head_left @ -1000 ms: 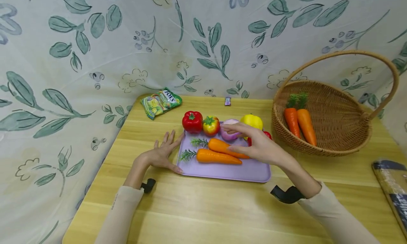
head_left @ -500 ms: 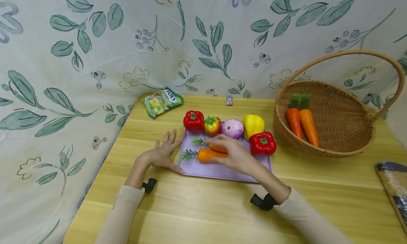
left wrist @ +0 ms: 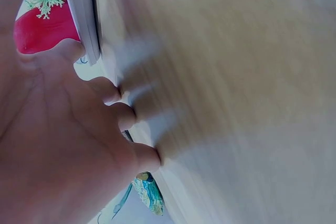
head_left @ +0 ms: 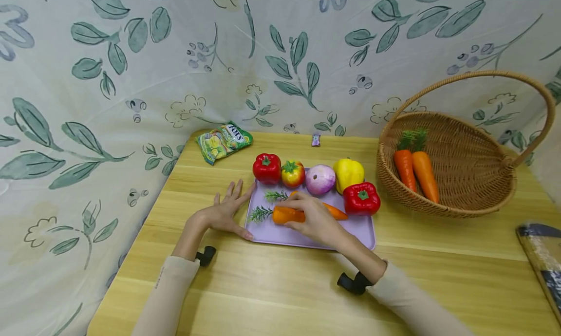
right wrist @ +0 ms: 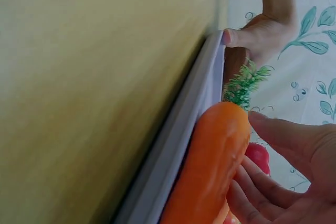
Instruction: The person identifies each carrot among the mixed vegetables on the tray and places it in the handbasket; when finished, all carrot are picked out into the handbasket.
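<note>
My right hand (head_left: 316,218) holds the nearer orange carrot (head_left: 284,215) on the lilac tray (head_left: 276,235), thumb on one side and fingers on the other. In the right wrist view this carrot (right wrist: 212,156) lies along the tray's edge. Behind it the second carrot (head_left: 335,211) is partly covered by the hand. My left hand (head_left: 223,214) rests with spread fingers at the tray's left edge, the thumb by its front corner. Along the tray's back sit a red pepper (head_left: 266,168), a red-yellow tomato (head_left: 292,174), a purple onion (head_left: 320,179) and a yellow pepper (head_left: 348,174).
Another red pepper (head_left: 362,198) sits on the tray's right side. A wicker basket (head_left: 469,170) with two carrots (head_left: 414,173) stands to the right. At the back lie a green Fox's bag (head_left: 224,142) and a small purple packet (head_left: 315,140). A dark-patterned board (head_left: 543,258) lies far right.
My right hand has moved left and down from over the onion and red pepper to the nearer carrot, and now grips it. The left hand has stayed in place.
</note>
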Demonstrator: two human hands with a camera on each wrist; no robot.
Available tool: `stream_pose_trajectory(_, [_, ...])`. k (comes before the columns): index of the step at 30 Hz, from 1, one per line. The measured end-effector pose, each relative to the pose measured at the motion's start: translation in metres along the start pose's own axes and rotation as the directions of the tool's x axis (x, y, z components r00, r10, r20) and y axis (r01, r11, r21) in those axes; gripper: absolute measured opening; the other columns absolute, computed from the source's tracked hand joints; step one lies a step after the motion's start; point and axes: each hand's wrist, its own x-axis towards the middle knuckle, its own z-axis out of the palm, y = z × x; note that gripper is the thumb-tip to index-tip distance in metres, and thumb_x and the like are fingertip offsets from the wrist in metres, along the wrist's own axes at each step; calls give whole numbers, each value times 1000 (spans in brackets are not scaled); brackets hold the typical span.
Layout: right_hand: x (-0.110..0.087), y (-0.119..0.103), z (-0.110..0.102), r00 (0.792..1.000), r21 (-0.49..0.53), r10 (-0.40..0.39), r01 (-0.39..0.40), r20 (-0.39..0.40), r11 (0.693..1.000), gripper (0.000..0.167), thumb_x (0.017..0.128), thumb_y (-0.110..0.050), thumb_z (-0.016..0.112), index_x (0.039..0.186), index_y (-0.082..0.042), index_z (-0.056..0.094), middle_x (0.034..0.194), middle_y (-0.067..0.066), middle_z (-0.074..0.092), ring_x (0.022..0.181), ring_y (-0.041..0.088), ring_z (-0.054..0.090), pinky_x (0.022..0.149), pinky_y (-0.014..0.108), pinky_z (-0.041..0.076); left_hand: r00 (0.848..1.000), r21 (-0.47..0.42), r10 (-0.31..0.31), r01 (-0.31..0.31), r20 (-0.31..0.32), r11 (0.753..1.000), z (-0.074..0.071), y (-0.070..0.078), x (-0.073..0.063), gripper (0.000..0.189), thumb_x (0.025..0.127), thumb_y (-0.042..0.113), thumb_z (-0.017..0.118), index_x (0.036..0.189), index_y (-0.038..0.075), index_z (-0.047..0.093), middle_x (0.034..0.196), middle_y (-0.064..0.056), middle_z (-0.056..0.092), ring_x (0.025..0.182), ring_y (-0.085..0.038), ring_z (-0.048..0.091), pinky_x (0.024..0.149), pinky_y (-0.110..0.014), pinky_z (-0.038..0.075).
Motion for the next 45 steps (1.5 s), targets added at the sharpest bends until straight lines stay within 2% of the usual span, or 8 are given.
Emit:
stream_pose_trajectory(6, [-1, 1, 7, 1000, -30, 26, -25, 5, 999, 37, 85, -1, 82, 118, -16, 80, 114, 4, 73, 109, 21, 65, 96, 42, 56, 1000, 6, 3, -3, 3, 1000, 1, 2, 2, 136, 75, 53, 89, 167, 24, -8, 169, -23, -26, 156, -45, -27, 119, -77, -15])
stream_pose_trajectory(17, [-5, 1, 7, 996, -60, 84, -83, 16, 995, 40, 85, -7, 83, 122, -22, 79, 119, -2, 79, 119, 21, 67, 102, 47, 55, 1000, 8, 6, -6, 1, 1000, 0, 5, 2, 135, 76, 52, 89, 167, 23, -6, 169, -23, -26, 156, -46, -27, 119, -77, -15])
stream_pose_trajectory(21, [-6, 0, 8, 996, -94, 93, -92, 9, 991, 40, 84, -9, 85, 121, -24, 79, 119, -4, 79, 111, 16, 68, 86, 34, 56, 1000, 3, 9, -9, -1, 1000, 1, 4, 2, 135, 76, 52, 89, 167, 23, -6, 170, -23, -26, 156, -46, -27, 119, -77, -15])
stream_pose_trajectory(24, [-8, -1, 8, 995, -106, 99, -96, 18, 990, 41, 84, -10, 86, 122, -24, 79, 119, -4, 78, 97, 11, 64, 72, 25, 45, 1000, 1, 11, -11, -2, 1000, 1, 4, 2, 135, 76, 52, 89, 167, 22, -5, 169, -23, -26, 156, -46, -27, 119, -77, -15])
stream_pose_trajectory(28, [-11, -1, 7, 994, -110, 97, -92, 45, 990, 43, 84, -10, 85, 124, -24, 78, 123, -3, 77, 85, 11, 56, 63, 21, 36, 1000, 4, 9, -9, -2, 1000, 2, 3, 2, 135, 76, 52, 89, 168, 21, -4, 169, -24, -25, 156, -46, -26, 119, -77, -14])
stream_pose_trajectory(35, [-15, 4, 0, 993, -41, 75, -71, 96, 997, 44, 87, -7, 82, 129, -20, 75, 140, 6, 69, 116, 19, 64, 84, 30, 52, 1000, 10, 4, -4, -2, 1000, 1, 2, 0, 135, 76, 52, 89, 167, 22, -5, 169, -24, -26, 156, -47, -26, 119, -78, -14])
stream_pose_trajectory(40, [-18, 10, -16, 991, 64, 78, -85, 110, 994, 45, 90, -9, 80, 133, -19, 72, 140, 5, 68, 114, 20, 66, 97, 42, 59, 1000, 15, 2, -2, -6, 1000, 0, 3, -1, 136, 75, 52, 90, 167, 23, -6, 169, -24, -25, 156, -47, -26, 118, -78, -14])
stream_pose_trajectory(45, [-24, 12, -33, 995, 109, 94, -97, 39, 989, 47, 88, -10, 82, 133, -20, 72, 136, 4, 71, 118, 25, 70, 99, 46, 58, 1000, 8, 1, -1, -8, 1000, 1, 3, 0, 136, 75, 52, 89, 167, 23, -6, 169, -24, -24, 156, -47, -26, 118, -78, -14])
